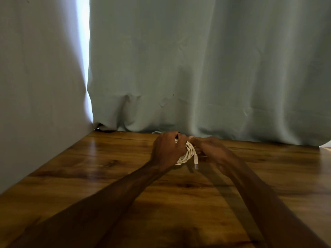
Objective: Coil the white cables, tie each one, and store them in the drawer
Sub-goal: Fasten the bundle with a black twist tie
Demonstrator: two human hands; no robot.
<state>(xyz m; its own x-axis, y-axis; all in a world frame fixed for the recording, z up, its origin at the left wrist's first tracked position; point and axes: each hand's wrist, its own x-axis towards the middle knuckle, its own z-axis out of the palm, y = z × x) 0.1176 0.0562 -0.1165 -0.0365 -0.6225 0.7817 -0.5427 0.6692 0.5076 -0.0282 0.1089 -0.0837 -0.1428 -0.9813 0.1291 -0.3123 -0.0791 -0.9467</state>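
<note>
A coiled white cable (pixel 188 152) is held just above the wooden table (pixel 107 169), near its far edge. My left hand (pixel 167 149) grips the coil from the left, fingers curled round its loops. My right hand (pixel 210 149) pinches the coil's right side; it is blurred. A plug end (pixel 196 162) of the cable hangs down from the coil between my hands. A small dark piece (pixel 178 132) shows at the top of my left hand. Part of another white cable (pixel 156 132) peeks out behind my left hand by the curtain.
A grey-green curtain (pixel 197 68) hangs along the table's far edge, with a bright gap (pixel 83 59) at the left. A pale wall (pixel 35 86) borders the table's left side. No drawer is in view.
</note>
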